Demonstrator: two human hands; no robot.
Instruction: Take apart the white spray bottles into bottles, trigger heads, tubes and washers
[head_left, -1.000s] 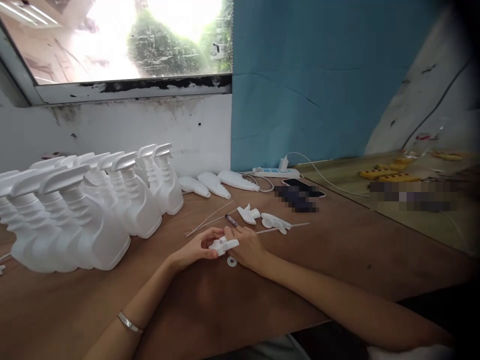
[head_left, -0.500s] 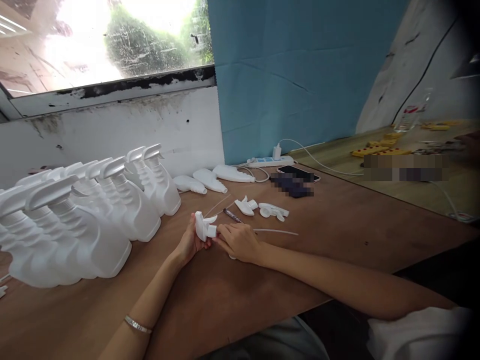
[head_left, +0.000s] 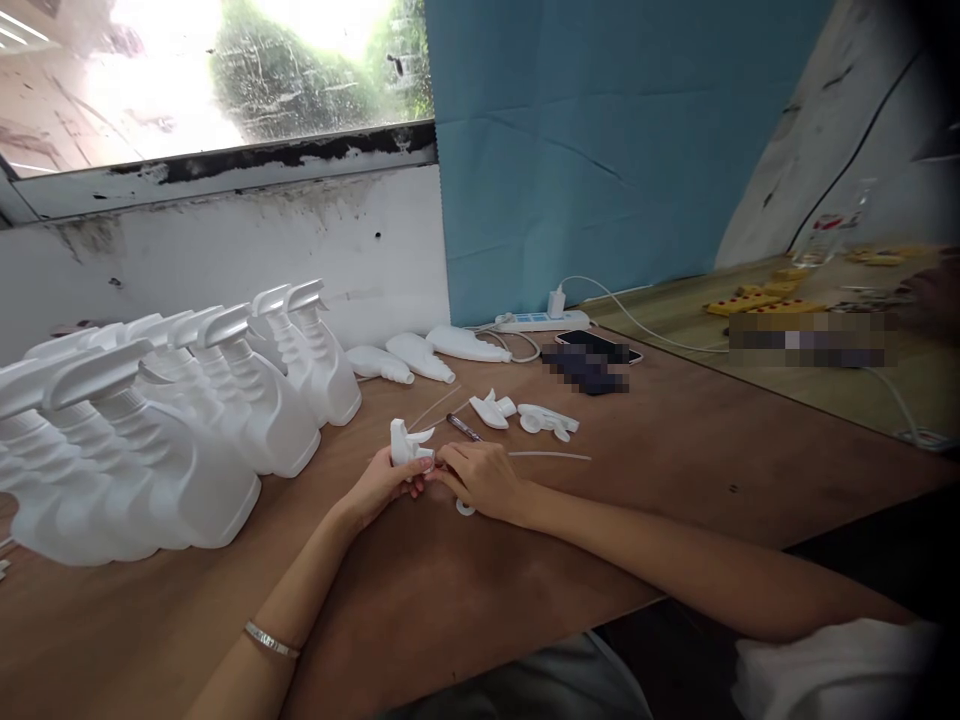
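Observation:
My left hand (head_left: pixel 386 480) is closed around a white trigger sprayer head (head_left: pixel 401 442), its thumb lying over the collar. My right hand (head_left: pixel 484 480) pinches at that collar. A thin white tube (head_left: pixel 551 456) runs out to the right from behind the right hand, which appears to grip it; the gripped end is hidden by the fingers. Below the right hand lies a small white ring (head_left: pixel 465 507). Just beyond the hands are another sprayer head (head_left: pixel 493 410), a white trigger part (head_left: pixel 549 422) and a slim pen-like tool (head_left: pixel 464 428).
White spray bottles (head_left: pixel 172 450) with sprayer heads stand in rows at left. Several white bottles without heads (head_left: pixel 465 344) lie along the wall. At the back are a power strip (head_left: pixel 544 321) and a phone (head_left: pixel 596 346). Yellow pieces (head_left: pixel 757 302) lie on the right-hand table.
My left thumb has come over the sprayer head's collar. The tube's far end has shifted slightly up and left. More of the white ring shows below my right hand.

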